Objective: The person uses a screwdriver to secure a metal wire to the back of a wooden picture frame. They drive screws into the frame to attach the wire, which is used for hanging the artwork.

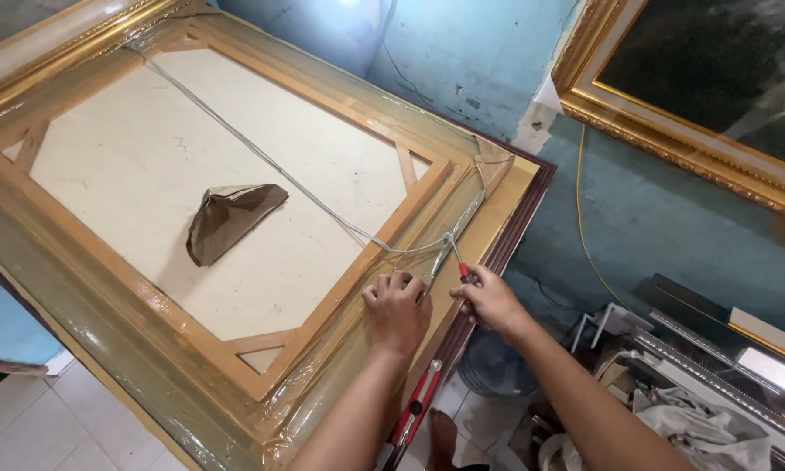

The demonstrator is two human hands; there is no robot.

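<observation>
Right hand [490, 301] is closed around the red handle of a screwdriver [460, 262], with the metal shaft angled up and away from the person so that its tip meets the back of the picture frame [104, 288] near the frame's right edge. Left hand [397, 307] lies knuckles-up just beside it, fingers curled and pressed onto the plastic-wrapped moulding; whether it pinches anything beneath the fingers cannot be told. Its position appears to steady the work next to the tool tip.

A grey hanging wire [261, 157] runs diagonally across the canvas back [130, 157] from the far upper corner down to the point where the screwdriver tip sits, which suggests the wire end is being fixed there. The frame lies face down, so the wooden stretcher bars [349, 279] and corner braces are exposed and reachable.

A crumpled piece of brown tape or paper [228, 218] rests loose on the canvas back, well apart from both hands. A red-and-black tool [417, 410] lies below the left forearm at the frame's near edge. A gilt-framed dark painting [706, 87] leans on the blue wall [671, 235] to the right.
</observation>
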